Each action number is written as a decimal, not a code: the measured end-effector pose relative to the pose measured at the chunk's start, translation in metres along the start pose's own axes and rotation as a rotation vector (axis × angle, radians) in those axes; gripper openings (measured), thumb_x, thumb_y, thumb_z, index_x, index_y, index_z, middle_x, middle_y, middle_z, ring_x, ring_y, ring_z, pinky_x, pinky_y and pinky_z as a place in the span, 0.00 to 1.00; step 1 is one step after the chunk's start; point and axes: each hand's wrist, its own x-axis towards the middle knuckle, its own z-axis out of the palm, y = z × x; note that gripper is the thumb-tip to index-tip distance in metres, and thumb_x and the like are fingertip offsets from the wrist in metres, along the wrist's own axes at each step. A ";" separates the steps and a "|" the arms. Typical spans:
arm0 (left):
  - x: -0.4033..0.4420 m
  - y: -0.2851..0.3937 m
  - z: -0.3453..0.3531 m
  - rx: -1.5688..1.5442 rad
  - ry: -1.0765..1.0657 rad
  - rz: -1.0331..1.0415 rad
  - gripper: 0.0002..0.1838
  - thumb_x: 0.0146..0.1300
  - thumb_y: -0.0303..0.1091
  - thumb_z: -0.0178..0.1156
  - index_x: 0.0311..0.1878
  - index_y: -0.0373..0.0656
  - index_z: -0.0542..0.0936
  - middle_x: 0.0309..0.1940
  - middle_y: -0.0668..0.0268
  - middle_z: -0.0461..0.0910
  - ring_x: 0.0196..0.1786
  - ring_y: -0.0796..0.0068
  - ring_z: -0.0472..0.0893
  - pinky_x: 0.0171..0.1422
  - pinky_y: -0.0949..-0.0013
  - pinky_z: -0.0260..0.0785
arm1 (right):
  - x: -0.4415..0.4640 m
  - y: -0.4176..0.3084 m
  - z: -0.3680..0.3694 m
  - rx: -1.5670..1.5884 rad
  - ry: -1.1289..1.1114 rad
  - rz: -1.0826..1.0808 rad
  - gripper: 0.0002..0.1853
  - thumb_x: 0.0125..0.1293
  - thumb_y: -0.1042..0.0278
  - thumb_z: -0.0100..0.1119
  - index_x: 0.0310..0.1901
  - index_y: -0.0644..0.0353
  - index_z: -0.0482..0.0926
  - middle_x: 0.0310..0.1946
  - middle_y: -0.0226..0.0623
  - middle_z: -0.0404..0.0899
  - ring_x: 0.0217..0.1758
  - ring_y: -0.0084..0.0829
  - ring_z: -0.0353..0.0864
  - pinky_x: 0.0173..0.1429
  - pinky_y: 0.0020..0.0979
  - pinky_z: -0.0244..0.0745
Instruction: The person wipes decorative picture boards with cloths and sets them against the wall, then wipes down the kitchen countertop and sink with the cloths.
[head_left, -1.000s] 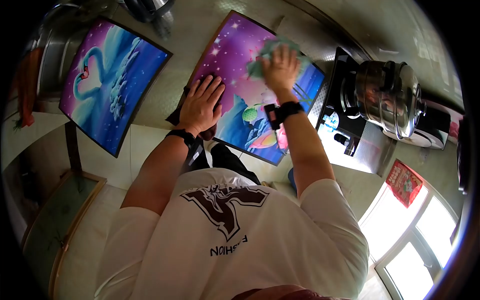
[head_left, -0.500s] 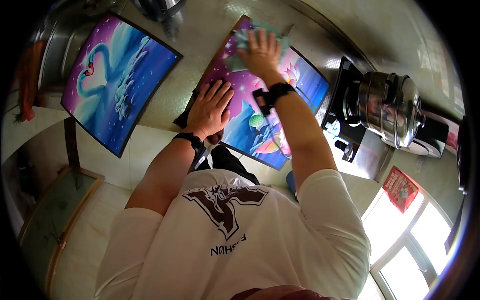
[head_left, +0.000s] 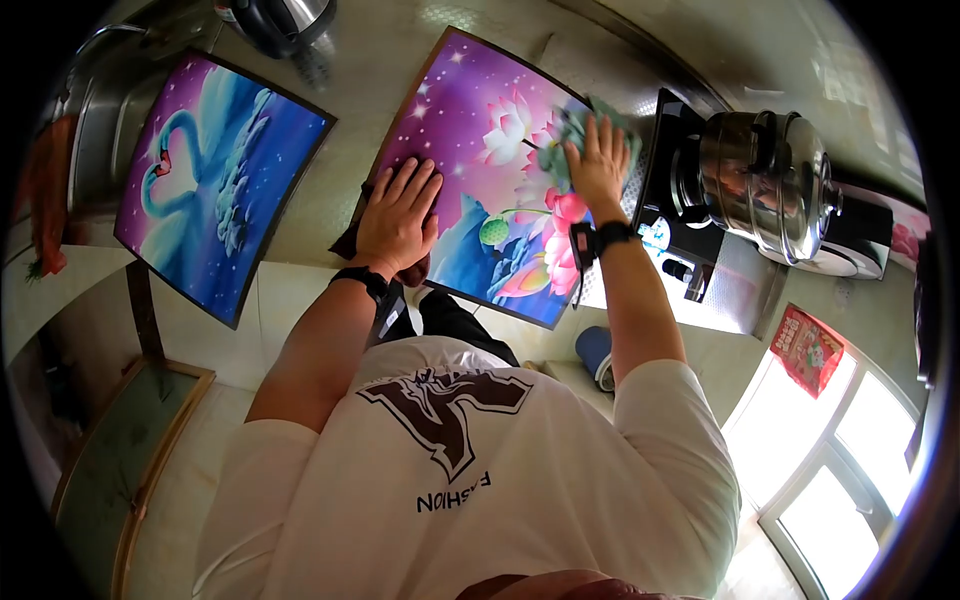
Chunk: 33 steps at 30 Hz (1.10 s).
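A glossy panel [head_left: 460,130] with a pink lotus picture lies on the metal counter, with a dark border. My right hand [head_left: 600,165] is spread flat over a crumpled green cloth [head_left: 563,135], pressing it onto the panel's right-hand side. On the left edge of the same panel rests my left hand [head_left: 398,215], palm down with fingers stretched out. Dark brown fabric [head_left: 347,238] shows beneath and beside that hand. Left of it, a second panel [head_left: 215,185] with a blue swan picture juts past the counter's front edge.
A steel steamer pot [head_left: 765,185] stands on the black stove [head_left: 675,150] to the right. At the back sits an electric kettle [head_left: 275,22]. The metal sink [head_left: 120,110] is at far left, with a red bag [head_left: 52,190] by it. A blue bin [head_left: 594,350] stands below the counter.
My right hand has slid the green cloth across the panel, from the far edge to the right side. My left hand stays on the left edge. The view has shifted slightly.
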 end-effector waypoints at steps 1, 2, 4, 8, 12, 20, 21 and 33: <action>-0.002 -0.003 -0.003 0.006 -0.006 0.004 0.29 0.65 0.40 0.61 0.70 0.48 0.75 0.76 0.64 0.68 0.80 0.61 0.63 0.84 0.49 0.51 | -0.023 0.007 0.003 -0.001 0.000 0.066 0.39 0.74 0.38 0.51 0.80 0.48 0.59 0.83 0.42 0.52 0.86 0.50 0.46 0.85 0.52 0.38; -0.004 -0.005 -0.005 0.010 -0.009 0.010 0.29 0.65 0.40 0.61 0.70 0.48 0.75 0.76 0.64 0.68 0.80 0.61 0.63 0.84 0.49 0.51 | -0.046 0.007 0.003 0.016 0.016 0.099 0.38 0.74 0.39 0.50 0.80 0.49 0.60 0.82 0.43 0.54 0.86 0.51 0.47 0.85 0.53 0.38; -0.005 -0.007 -0.005 0.014 -0.023 0.013 0.30 0.65 0.41 0.61 0.71 0.47 0.74 0.77 0.63 0.68 0.80 0.61 0.62 0.84 0.50 0.50 | -0.097 -0.003 0.007 0.040 0.061 0.127 0.37 0.75 0.43 0.50 0.80 0.51 0.59 0.82 0.45 0.54 0.85 0.55 0.47 0.85 0.54 0.39; 0.002 0.004 -0.003 0.034 -0.042 0.030 0.31 0.65 0.41 0.61 0.72 0.47 0.73 0.77 0.63 0.67 0.80 0.60 0.62 0.84 0.50 0.50 | -0.153 -0.038 -0.012 0.010 -0.023 0.186 0.36 0.73 0.46 0.52 0.79 0.51 0.62 0.82 0.44 0.55 0.85 0.54 0.47 0.85 0.55 0.38; 0.008 0.011 0.000 0.083 -0.081 0.059 0.33 0.65 0.41 0.60 0.74 0.43 0.71 0.78 0.60 0.65 0.81 0.55 0.61 0.84 0.48 0.49 | -0.147 -0.039 -0.025 0.077 0.015 0.183 0.35 0.72 0.46 0.53 0.78 0.49 0.65 0.82 0.40 0.56 0.85 0.52 0.48 0.86 0.55 0.37; 0.032 0.171 0.066 -0.119 -0.168 0.257 0.35 0.64 0.42 0.56 0.72 0.32 0.71 0.76 0.50 0.66 0.82 0.54 0.59 0.86 0.49 0.43 | -0.149 -0.026 -0.017 0.159 0.040 0.240 0.30 0.74 0.52 0.51 0.76 0.46 0.69 0.80 0.35 0.60 0.85 0.48 0.50 0.86 0.52 0.39; 0.034 0.167 0.067 -0.091 -0.165 0.294 0.35 0.64 0.42 0.57 0.72 0.32 0.71 0.77 0.51 0.66 0.82 0.54 0.59 0.86 0.48 0.44 | -0.147 -0.026 -0.016 0.155 0.051 0.252 0.29 0.74 0.54 0.51 0.76 0.46 0.69 0.80 0.35 0.61 0.85 0.47 0.50 0.86 0.51 0.39; 0.140 -0.013 0.032 0.230 0.042 -0.004 0.34 0.69 0.42 0.52 0.77 0.41 0.65 0.80 0.54 0.59 0.82 0.52 0.58 0.85 0.46 0.45 | -0.146 -0.029 -0.028 0.137 0.048 0.255 0.31 0.72 0.54 0.52 0.76 0.46 0.69 0.80 0.34 0.60 0.85 0.48 0.51 0.86 0.53 0.40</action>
